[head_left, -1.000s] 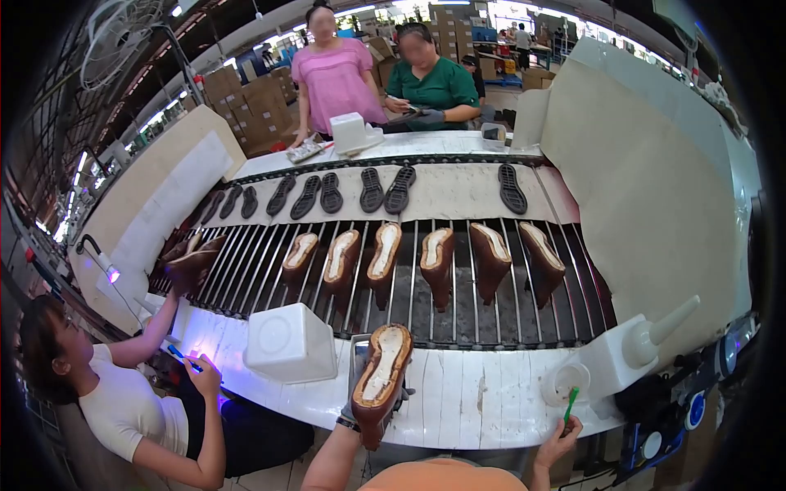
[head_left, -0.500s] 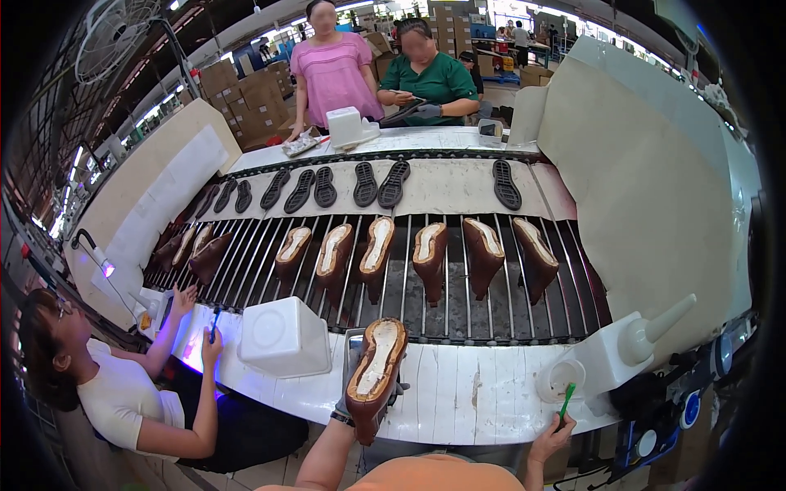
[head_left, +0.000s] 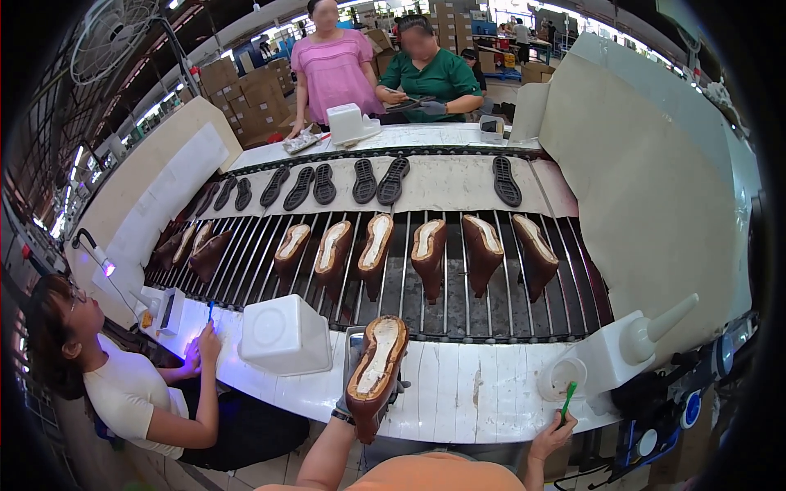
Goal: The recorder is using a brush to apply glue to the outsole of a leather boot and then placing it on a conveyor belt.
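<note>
A brown shoe upper (head_left: pixel 380 357) rests sole side up in my gloved left hand (head_left: pixel 345 406), its toe pointing toward me. The glove's fingers show along the shoe's sides; the palm is hidden beneath. Its pale bottom, bordered by a tan band, faces upward. My bare right hand (head_left: pixel 550 439) is closed round the handle of a small green brush (head_left: pixel 568 401), near the table's front edge. The brush's upper end is at the near rim of a round white tub (head_left: pixel 544 383), beside a big white bottle (head_left: pixel 607 353) with a long spout.
Several brown shoe uppers (head_left: pixel 374 245) stand on a roller conveyor (head_left: pixel 401 315) ahead. Black soles (head_left: pixel 394 181) lie on a pale belt behind it. A white box (head_left: pixel 284 335) sits left of my shoe. A seated co-worker (head_left: pixel 131 385) holds a blue-handled brush; two people stand or sit across.
The seated co-worker at left has drawn both hands together and lower. Across the table, the person in green has lowered the dark sole. My hands stay nearly still.
</note>
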The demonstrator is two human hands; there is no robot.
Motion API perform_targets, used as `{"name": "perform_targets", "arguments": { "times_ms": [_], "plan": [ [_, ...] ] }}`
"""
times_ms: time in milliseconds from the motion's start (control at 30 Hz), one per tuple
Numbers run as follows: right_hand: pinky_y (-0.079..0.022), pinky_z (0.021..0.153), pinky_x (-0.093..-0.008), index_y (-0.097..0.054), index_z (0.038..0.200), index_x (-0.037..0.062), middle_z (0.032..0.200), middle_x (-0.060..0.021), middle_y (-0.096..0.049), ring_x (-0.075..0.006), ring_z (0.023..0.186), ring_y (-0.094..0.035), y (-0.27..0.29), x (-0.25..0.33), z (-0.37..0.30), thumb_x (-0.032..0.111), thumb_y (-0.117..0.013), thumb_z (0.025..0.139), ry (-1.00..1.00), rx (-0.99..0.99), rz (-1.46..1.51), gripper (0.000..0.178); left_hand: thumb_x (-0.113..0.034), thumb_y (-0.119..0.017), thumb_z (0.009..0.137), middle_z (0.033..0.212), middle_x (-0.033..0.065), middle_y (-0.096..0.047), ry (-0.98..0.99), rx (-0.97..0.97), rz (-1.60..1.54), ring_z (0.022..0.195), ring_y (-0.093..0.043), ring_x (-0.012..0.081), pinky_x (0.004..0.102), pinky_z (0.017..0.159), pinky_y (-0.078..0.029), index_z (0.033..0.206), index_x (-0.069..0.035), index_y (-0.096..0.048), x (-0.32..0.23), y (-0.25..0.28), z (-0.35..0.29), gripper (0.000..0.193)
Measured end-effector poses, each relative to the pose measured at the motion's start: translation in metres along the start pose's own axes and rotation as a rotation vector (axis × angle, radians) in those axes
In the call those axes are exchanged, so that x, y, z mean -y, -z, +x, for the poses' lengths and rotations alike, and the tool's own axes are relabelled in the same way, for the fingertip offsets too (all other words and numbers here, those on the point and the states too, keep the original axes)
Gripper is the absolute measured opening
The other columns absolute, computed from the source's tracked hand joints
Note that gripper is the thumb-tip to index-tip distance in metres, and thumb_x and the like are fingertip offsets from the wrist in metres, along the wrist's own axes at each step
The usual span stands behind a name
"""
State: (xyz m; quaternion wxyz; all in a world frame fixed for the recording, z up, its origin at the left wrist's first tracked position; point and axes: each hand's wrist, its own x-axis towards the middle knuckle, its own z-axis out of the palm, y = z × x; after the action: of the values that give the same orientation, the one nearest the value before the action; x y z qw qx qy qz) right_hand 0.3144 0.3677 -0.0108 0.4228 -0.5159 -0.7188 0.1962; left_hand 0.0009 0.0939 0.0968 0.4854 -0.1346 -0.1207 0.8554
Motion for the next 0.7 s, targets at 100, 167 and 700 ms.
{"name": "perform_targets", "arguments": {
  "times_ms": [100, 167, 700],
  "plan": [
    [-0.04, 0.078, -0.0416, -0.052, 0.097, -0.0004, 0.093, -0.0156, -0.056, -0.0347, 0.087, -0.053, 0.0008, 0.0024, 0.0003, 0.016, -0.053, 0.094, -0.01, 0.005, -0.019, 0.017, -0.037, -0.039, 0.1, 0.143, 0.0225, -0.035, -0.056, 0.004, -0.003, 0.127, -0.044, 0.0346, 0.0462, 0.104, -0.041, 0.144, -0.004, -0.025, 0.0018, 0.001, 0.0015, 0.056],
    [-0.04, 0.078, -0.0416, -0.052, 0.098, -0.0004, 0.093, -0.0155, -0.056, -0.0347, 0.087, -0.053, 0.0015, 0.0003, 0.0009, 0.016, -0.053, 0.094, -0.022, 0.007, -0.02, 0.017, -0.037, -0.039, 0.1, 0.143, 0.0225, -0.035, -0.054, -0.008, -0.015, 0.127, -0.043, 0.035, 0.0465, 0.104, -0.041, 0.144, -0.004, -0.026, 0.0048, -0.0008, 0.0029, 0.056],
    [-0.041, 0.079, -0.041, -0.053, 0.098, -0.0003, 0.094, -0.015, -0.057, -0.0338, 0.088, -0.053, 0.0023, -0.0021, 0.0046, 0.015, -0.053, 0.094, -0.032, 0.009, -0.031, 0.016, -0.037, -0.037, 0.101, 0.144, 0.0206, -0.034, -0.033, -0.034, 0.002, 0.128, -0.043, 0.0332, 0.0447, 0.105, -0.04, 0.145, -0.005, -0.023, 0.0089, -0.0009, 0.0046, 0.056]
  ]
}}
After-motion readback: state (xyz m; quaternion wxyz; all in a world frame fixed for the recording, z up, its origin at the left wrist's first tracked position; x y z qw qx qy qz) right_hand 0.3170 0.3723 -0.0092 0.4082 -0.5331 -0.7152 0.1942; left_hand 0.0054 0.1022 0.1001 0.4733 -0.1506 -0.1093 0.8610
